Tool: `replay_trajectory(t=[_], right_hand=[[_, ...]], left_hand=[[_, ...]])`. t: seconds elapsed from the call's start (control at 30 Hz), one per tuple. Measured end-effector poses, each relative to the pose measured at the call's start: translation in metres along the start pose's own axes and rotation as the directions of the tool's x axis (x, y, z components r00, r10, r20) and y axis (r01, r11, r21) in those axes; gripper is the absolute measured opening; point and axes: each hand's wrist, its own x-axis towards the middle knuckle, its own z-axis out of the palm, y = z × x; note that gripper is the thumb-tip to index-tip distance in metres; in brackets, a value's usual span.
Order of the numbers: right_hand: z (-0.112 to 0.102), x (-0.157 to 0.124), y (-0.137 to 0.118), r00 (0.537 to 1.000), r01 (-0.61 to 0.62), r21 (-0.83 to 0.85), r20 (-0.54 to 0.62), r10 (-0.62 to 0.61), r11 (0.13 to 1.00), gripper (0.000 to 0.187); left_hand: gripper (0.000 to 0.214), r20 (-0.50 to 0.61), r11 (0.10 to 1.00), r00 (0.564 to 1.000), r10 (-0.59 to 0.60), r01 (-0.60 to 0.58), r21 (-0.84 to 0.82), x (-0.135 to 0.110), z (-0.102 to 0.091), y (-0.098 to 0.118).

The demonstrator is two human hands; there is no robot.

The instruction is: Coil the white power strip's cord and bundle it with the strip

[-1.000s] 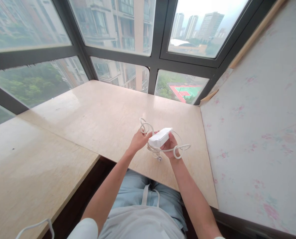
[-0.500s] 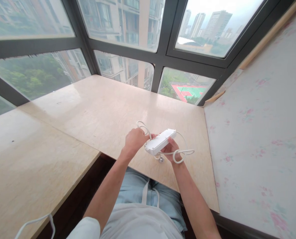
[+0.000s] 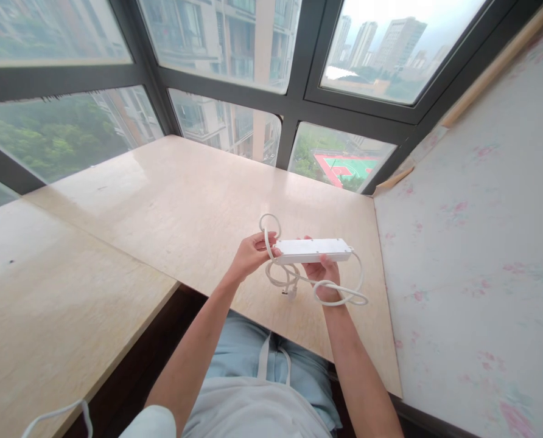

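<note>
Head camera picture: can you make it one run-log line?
right hand: holding white power strip | left hand: at looped cord, by strip's end | plug: below strip in view

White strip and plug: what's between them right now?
In the head view, loops of white cord lie between the white strip and the plug.

The power strip (image 3: 315,249) looks like smooth plastic, the counter (image 3: 184,201) glossy, the window frame (image 3: 151,85) matt.
</note>
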Motion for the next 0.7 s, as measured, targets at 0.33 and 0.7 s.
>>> replay_trajectory(t=[0.33,0.7], right_hand=[[0.006,0.019,0.002,0.974,-0.096,-0.167,0.19,0.128,0.981,0.054],[-0.023,0.042,0.021,0.757,-0.251,-0.603,0.365,0.542,0.757,0.021]], left_hand=[[0.05,0.268,0.922,0.963,-0.005,-0.1,0.374,0.007,-0.001,0.02],[0.024,0.367,0.752,0.928,0.057,-0.282,0.596,0.018,-0.021,0.034]])
